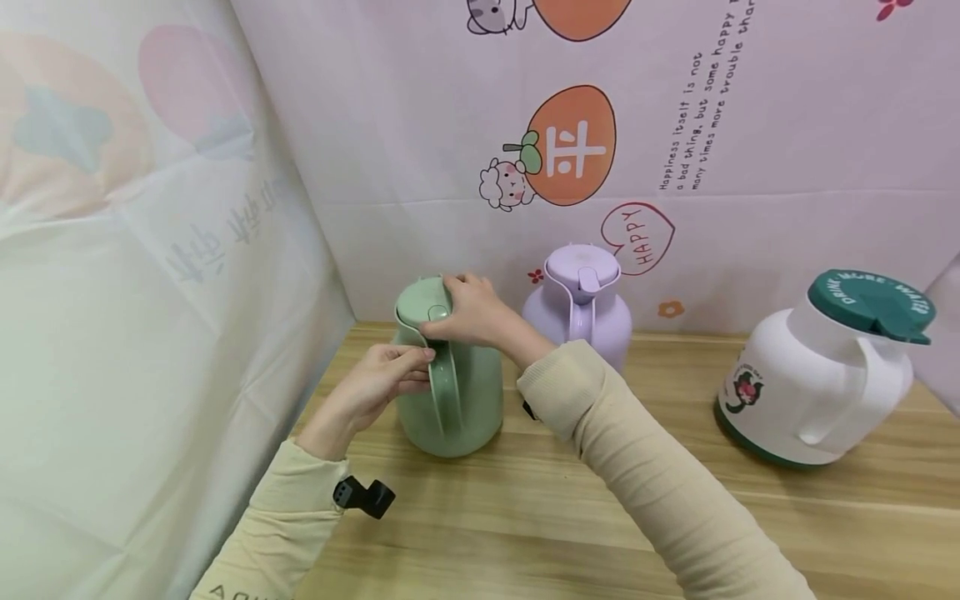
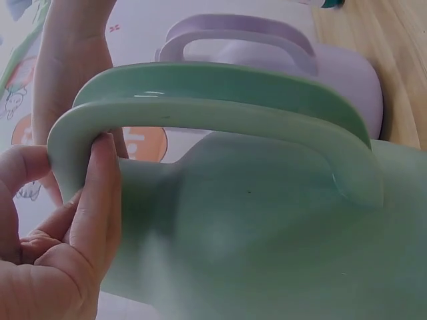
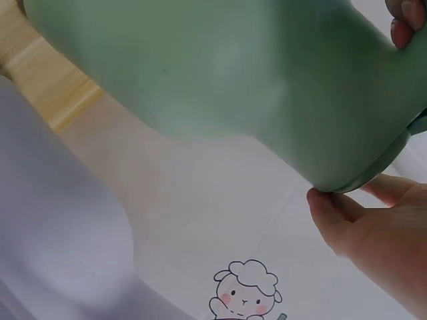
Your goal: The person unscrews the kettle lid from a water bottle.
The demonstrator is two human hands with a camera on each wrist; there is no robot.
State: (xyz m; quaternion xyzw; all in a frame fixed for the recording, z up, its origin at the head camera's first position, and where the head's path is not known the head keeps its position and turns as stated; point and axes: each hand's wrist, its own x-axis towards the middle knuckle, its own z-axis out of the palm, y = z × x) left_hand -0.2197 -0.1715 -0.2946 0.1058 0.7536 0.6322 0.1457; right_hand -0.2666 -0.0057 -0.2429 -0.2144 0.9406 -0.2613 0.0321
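Note:
A green vacuum jug [image 1: 482, 400] stands upright on the table near the left wall, its handle toward me. My left hand [image 1: 378, 385] pinches the top end of the jug's handle [image 2: 220, 115] between thumb and fingers, as the left wrist view shows. Over the jug's round lid [image 1: 422, 298] my right hand [image 1: 476, 312] spans, thumb at the near side and fingers at the far rim, gripping it. The lid looks seated in the neck. In the right wrist view, fingertips [image 3: 321, 200] touch the rim; the lid's top is hidden there.
Close to the right of the green jug stands a lilac jug [image 1: 611, 321], partly behind my right forearm. A white jug with a dark green lid [image 1: 870, 302] stands farther right. Printed cloth [image 1: 420, 150] covers the walls behind and left of the wooden table [image 1: 480, 533].

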